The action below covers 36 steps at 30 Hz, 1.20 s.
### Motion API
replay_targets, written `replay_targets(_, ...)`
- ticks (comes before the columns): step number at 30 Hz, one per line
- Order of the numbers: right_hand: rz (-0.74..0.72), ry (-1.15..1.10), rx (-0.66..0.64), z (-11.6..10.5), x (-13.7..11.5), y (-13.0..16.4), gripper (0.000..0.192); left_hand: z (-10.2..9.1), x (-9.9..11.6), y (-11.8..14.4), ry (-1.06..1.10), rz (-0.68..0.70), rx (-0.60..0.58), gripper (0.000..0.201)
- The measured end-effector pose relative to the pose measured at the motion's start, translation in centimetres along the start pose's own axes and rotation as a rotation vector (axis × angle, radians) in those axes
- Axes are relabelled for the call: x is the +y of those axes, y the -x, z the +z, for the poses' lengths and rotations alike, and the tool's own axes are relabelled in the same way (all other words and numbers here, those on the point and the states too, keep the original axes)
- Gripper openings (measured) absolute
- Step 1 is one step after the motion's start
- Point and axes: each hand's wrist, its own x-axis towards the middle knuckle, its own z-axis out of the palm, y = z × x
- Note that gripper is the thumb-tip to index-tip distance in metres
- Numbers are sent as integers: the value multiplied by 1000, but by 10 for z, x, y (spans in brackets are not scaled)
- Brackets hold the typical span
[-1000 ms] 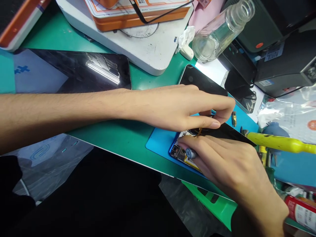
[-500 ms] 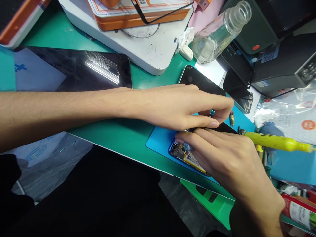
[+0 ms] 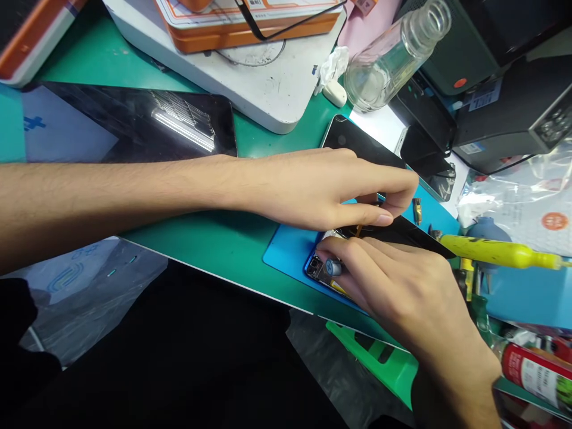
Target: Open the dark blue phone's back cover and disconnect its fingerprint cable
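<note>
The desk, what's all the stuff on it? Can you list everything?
opened phone: 1, blue frame, insides showing, on the blue mat under both hands
blue mat: 1, blue, on the green table
green table: 1, green, across the middle
black panel: 1, black, tilted over the phone
screwdriver: 1, silver-blue cap, in the right hand
tablet: 1, black, cracked glass, far left
glass bottle: 1, clear, tilted, top right
yellow handle: 1, yellow, right of the hands
white machine: 1, white, top middle
orange tray: 1, orange, on the white machine
left hand: 1, pinching the black panel's edge
right hand: 1, gripping the screwdriver
</note>
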Motion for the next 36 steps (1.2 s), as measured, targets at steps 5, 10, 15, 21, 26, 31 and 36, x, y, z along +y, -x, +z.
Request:
replay_targets(5, -17, -4, -50, -1, 5, -6, 20, -2, 1, -1, -17, -13, -11, 11)
replay_targets(10, -19, -27, -91, 0, 8, -10, 23, -2, 0, -2, -23, -28, -11, 12)
replay_targets(15, -11, -64, -71, -3, 13, -8, 24, -1, 0, -1, -34, -24, -9, 12)
replay_targets(21, 275, -195, 127, -11, -3, 11, 8, -2, 0, 2, -25, -18, -13, 15)
replay_targets(26, 611, -406, 158, 1, -39, 26, 17, -1, 2, 2, -32, -6, 8, 10)
replay_targets(31, 597, -375, 195, 18, -52, 29, 21, -1, 5, 0, -29, -16, -13, 12)
replay_targets(36, 556, -312, 212, 23, -56, 32, 29, 0, 6, -1, -11, -25, -14, 13)
